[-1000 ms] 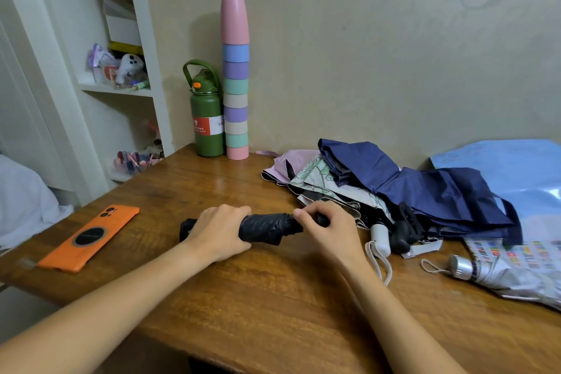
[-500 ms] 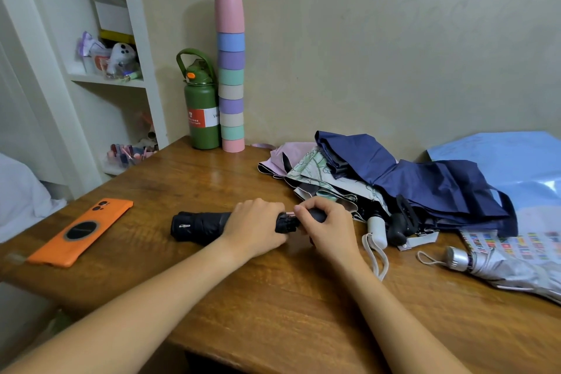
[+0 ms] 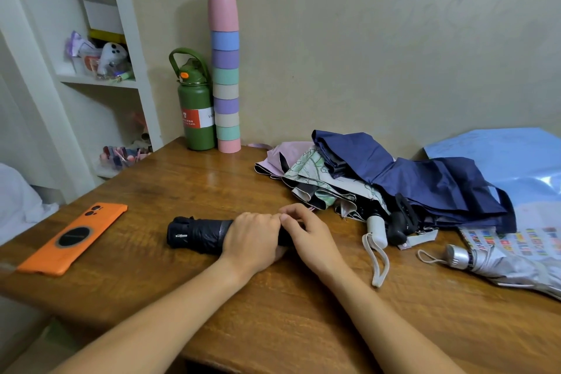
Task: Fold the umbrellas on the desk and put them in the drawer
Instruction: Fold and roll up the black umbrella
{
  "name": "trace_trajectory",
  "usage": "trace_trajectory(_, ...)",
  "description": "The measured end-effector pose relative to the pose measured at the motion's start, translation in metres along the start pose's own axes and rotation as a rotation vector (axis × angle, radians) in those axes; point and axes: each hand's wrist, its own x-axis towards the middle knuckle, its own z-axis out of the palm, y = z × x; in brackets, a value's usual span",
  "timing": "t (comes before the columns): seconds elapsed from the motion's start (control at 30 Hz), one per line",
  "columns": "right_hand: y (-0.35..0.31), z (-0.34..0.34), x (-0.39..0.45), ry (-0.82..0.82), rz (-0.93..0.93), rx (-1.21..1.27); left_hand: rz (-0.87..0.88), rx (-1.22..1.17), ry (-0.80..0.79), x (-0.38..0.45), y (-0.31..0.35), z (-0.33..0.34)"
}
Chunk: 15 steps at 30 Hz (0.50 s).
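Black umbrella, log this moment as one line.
black umbrella: rolled, on desk | left hand: grips it | right hand: pinches its end

Both forearms are bare from the frame's bottom edge to the wrists, with no sleeves in view. The left hand (image 3: 252,240) and right hand (image 3: 309,237) wear nothing.

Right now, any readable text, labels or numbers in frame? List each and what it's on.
"Va", cut off by the stacked cups: white part of the green bottle label.
Orange part of that label: a logo and small lines, too blurred to read.
Coloured print on the silver umbrella: too blurred.
Nothing else legible.
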Motion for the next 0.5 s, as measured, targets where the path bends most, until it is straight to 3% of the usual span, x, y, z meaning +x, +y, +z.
trace_trajectory(0.3,0.001,0.004,0.001,0.021,0.014,0.090,0.036,-0.022,0.060,-0.003,-0.003,0.004)
trace_trajectory(0.5,-0.005,0.011,0.000,0.170,0.005,-0.154,0.077,-0.016,0.108,-0.004,0.000,0.006)
